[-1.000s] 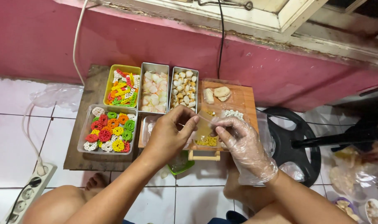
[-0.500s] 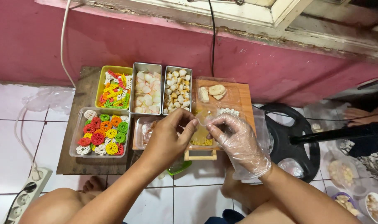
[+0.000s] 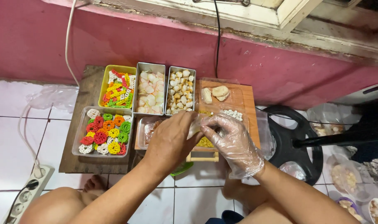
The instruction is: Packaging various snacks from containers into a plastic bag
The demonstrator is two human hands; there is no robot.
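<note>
Pinched between both of my hands is a small clear plastic bag (image 3: 199, 124), held just above the wooden cutting board (image 3: 245, 99). My left hand (image 3: 170, 139) is bare, and its fingers are pressed together on the left edge of the bag. My right hand (image 3: 232, 139) wears a loose clear plastic glove, and its fingertips (image 3: 205, 128) close on the same bag from the right, so the two hands touch at the pinch. I can see yellow crackers (image 3: 204, 142) through the plastic below my knuckles, though I cannot tell whether they sit inside the bag or lie on the board under it.

Beyond my hands, against the pink wall, stand three narrow trays side by side: a yellow tray of mixed colourful crackers (image 3: 116, 87), a metal tin of pale white and pink chips (image 3: 150, 92), and a metal tin of small beige and white puffs (image 3: 180, 90). Just left of my left hand is a clear tub of flower-shaped crackers (image 3: 105, 130) in red, green, orange, yellow and white. On the far part of the board lie some pale dough pieces (image 3: 216, 93) and a cluster of small white bits (image 3: 232, 113). A white power strip (image 3: 25, 195) rests on the tiled floor at the lower left.
</note>
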